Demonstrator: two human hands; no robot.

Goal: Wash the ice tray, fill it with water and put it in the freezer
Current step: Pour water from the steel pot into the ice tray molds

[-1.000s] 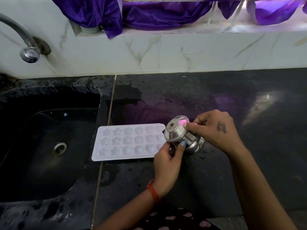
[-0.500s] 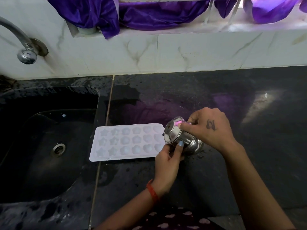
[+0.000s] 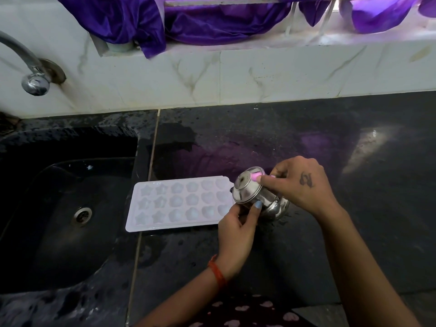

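Observation:
A white ice tray (image 3: pixel 179 204) with star and round moulds lies flat on the wet black counter, just right of the sink. At its right end a small steel pot (image 3: pixel 254 197) is tipped on its side, mouth toward the tray. My left hand (image 3: pixel 238 230) grips the pot from below, thumb on its rim. My right hand (image 3: pixel 302 185) holds the pot from the right, fingertips on the upper rim. Whether water runs out is not visible.
A black sink (image 3: pixel 70 208) with a metal drain (image 3: pixel 82 215) fills the left. A steel tap (image 3: pixel 30 72) juts from the white tiled wall. Purple cloth (image 3: pixel 188 22) hangs over the window ledge. The black counter (image 3: pixel 354 149) extends right.
Both hands and the pot stay at the tray's right end, with the pot tilted much the same. The view has shifted slightly; the tray has not moved.

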